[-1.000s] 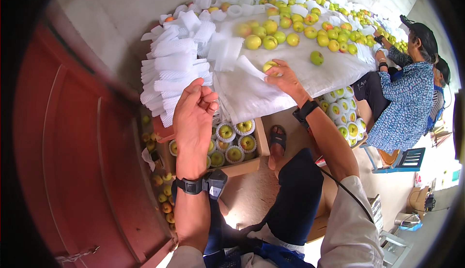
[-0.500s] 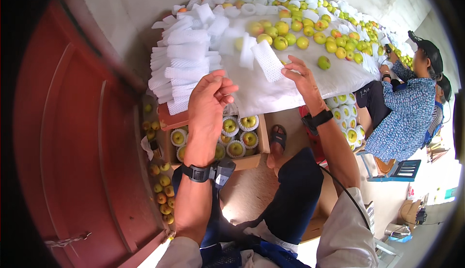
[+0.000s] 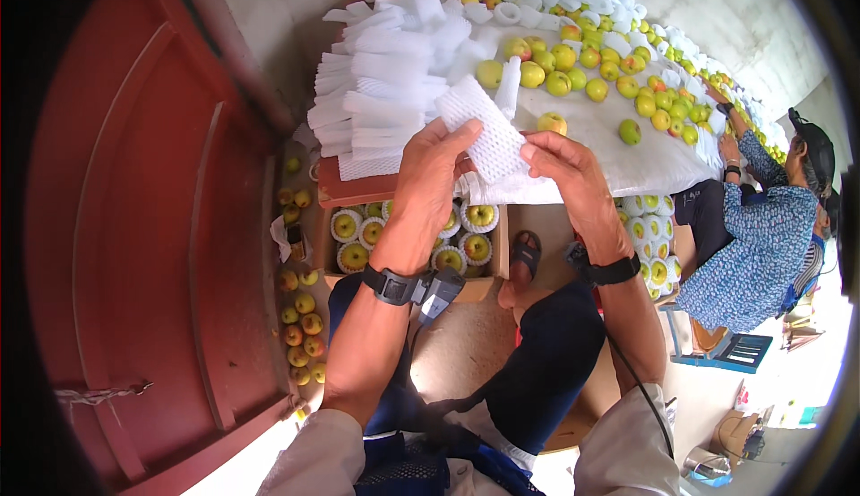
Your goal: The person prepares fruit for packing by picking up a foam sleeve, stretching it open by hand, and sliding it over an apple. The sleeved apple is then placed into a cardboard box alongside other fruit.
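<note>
A white foam net sleeve (image 3: 484,129), flat and tilted, is held between my two hands above the near edge of the table. My left hand (image 3: 432,166) grips its left side, thumb lying across the mesh. At its lower right corner, my right hand (image 3: 573,172) pinches the sleeve between thumb and fingers. Just beyond my right hand a yellow-green apple (image 3: 552,123) sits on the white cloth (image 3: 627,169). Another foam sleeve (image 3: 508,88) stands behind the held one. Stacked foam sleeves (image 3: 381,93) lie to the left of my hands.
Many loose apples (image 3: 558,83) spread over the table. Below its edge, a cardboard box (image 3: 491,290) holds apples in foam nets; another group of netted apples (image 3: 658,250) is to the right. More apples (image 3: 305,303) lie by the red door (image 3: 134,254). A co-worker (image 3: 761,227) sits at right.
My left hand has come over to the sleeve and now grips it alongside my right. A single apple now shows beyond my right hand. The whole view has shifted slightly.
</note>
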The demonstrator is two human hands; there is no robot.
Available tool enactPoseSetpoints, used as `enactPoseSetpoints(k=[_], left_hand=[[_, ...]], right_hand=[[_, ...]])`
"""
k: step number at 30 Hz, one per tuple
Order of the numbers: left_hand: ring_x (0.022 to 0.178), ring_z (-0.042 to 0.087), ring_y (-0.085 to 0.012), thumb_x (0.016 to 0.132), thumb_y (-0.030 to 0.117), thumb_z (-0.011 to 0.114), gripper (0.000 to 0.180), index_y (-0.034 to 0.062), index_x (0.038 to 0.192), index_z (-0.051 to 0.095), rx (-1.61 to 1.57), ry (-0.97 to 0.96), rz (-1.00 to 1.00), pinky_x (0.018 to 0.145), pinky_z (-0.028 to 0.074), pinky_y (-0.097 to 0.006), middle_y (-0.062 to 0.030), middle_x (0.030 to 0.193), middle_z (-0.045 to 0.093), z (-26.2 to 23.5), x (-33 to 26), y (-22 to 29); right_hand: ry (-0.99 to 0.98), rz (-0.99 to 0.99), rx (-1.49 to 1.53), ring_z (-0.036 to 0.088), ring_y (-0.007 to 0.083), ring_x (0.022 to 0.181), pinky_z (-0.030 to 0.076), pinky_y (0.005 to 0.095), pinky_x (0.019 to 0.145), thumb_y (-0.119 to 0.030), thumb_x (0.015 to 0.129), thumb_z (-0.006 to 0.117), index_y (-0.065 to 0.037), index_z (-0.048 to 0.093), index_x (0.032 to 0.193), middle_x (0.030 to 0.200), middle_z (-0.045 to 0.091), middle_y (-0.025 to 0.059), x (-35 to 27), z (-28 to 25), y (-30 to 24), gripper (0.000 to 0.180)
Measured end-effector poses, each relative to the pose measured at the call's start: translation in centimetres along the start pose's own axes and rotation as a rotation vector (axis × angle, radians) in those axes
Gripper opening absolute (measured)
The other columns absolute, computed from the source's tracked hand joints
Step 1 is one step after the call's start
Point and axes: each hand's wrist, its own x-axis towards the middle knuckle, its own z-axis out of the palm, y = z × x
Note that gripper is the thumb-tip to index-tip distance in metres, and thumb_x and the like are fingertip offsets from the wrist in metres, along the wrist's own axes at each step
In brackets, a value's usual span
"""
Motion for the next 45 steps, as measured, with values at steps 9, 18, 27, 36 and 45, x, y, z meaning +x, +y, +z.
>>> enactPoseSetpoints(k=[9, 18, 27, 36, 45], left_hand=[[0.099, 0.065, -0.0136, 0.097, 0.020, 0.069, 0.029, 0.0054, 0.123, 0.065, -0.117, 0.105, 0.034, 0.086, 0.050, -0.030, -0.0024, 0.112, 0.070, -0.1, 0.8, -0.4], [0.095, 0.063, -0.0105, 0.097, 0.021, 0.071, 0.020, 0.0105, 0.114, 0.068, -0.086, 0.126, 0.034, 0.083, 0.047, -0.028, 0.0003, 0.107, 0.071, 0.5, 0.6, -0.6], [0.084, 0.063, -0.0082, 0.092, 0.023, 0.076, 0.018, 0.0086, 0.102, 0.072, 0.059, 0.021, -0.021, 0.071, 0.047, -0.024, 0.0008, 0.097, 0.072, 1.2, -0.1, -1.4], [0.103, 0.063, -0.0159, 0.101, 0.042, 0.063, 0.048, -0.0008, 0.123, 0.065, -0.106, -0.071, -0.126, 0.088, 0.051, -0.032, -0.0065, 0.112, 0.069, 0.3, 0.2, 0.2], [0.112, 0.063, -0.0188, 0.095, 0.020, 0.071, 0.046, -0.0040, 0.132, 0.060, 0.152, -0.270, -0.145, 0.094, 0.049, -0.034, -0.0074, 0.117, 0.068, 1.2, -1.3, 0.0]], right_hand=[[0.241, -0.117, 0.048, 0.065, 0.0129, 0.089, 0.047, 0.0271, 0.074, -0.023, 0.097, 0.065, 0.000, 0.067, 0.113, 0.102, 0.069, 0.0050, -1.5, 1.5, 0.4, 0.029], [0.202, 0.033, 0.449, 0.061, 0.0097, 0.092, 0.043, 0.0253, 0.071, -0.025, 0.092, 0.071, 0.000, 0.068, 0.111, 0.101, 0.068, 0.0021, -1.8, 2.7, 0.7, 0.032], [0.262, 0.089, 0.578, 0.050, 0.0048, 0.085, 0.034, 0.0247, 0.067, -0.022, 0.088, 0.073, -0.009, 0.070, 0.106, 0.096, 0.064, -0.0038, -0.4, 2.4, 1.5, 0.023], [0.155, -0.050, 0.764, 0.053, 0.0064, 0.089, 0.036, 0.0246, 0.067, -0.009, 0.090, 0.065, -0.008, 0.068, 0.105, 0.098, 0.065, -0.0028, -0.9, 1.6, 1.5, 0.015], [0.137, -0.033, 0.735, 0.061, 0.0109, 0.090, 0.045, 0.0278, 0.071, -0.001, 0.094, 0.057, -0.002, 0.069, 0.114, 0.105, 0.070, 0.0042, -1.6, 1.8, 1.2, 0.023]])
